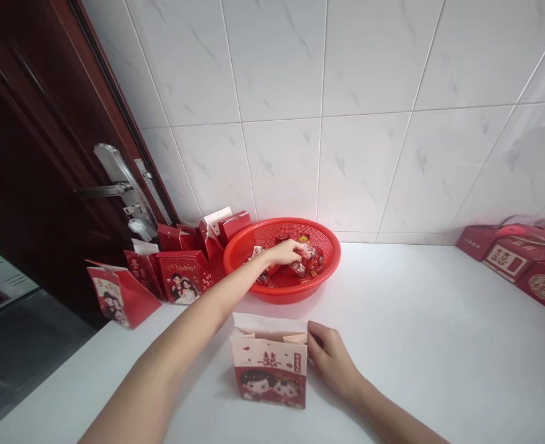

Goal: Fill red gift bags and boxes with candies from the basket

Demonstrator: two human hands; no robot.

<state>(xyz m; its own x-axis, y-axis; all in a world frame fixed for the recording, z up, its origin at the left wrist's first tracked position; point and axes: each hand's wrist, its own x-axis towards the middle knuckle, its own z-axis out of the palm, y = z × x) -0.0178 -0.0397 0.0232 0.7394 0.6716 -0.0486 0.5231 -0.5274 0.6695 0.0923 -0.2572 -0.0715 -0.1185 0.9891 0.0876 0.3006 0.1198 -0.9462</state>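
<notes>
My left hand (287,251) reaches into a red plastic basket (284,296) with perforated sides. Its fingers are bent and pinched at a wrapped candy (306,249), partly hidden by the hand. Several other candies in shiny red wrappers (299,269) lie around it. In front of the basket a paper gift box (270,376), cream above and red below with two cartoon figures, stands upright with its top flaps open. My right hand (330,356) grips the box's right upper edge, fingers curled, thumb side toward the box.
Several red gift boxes (182,277) stand left of the basket, one (122,296) near the table's left edge. More red boxes (508,256) sit at the far right. A tiled wall (282,166) backs the white table (420,320); a dark door (36,123) is on the left.
</notes>
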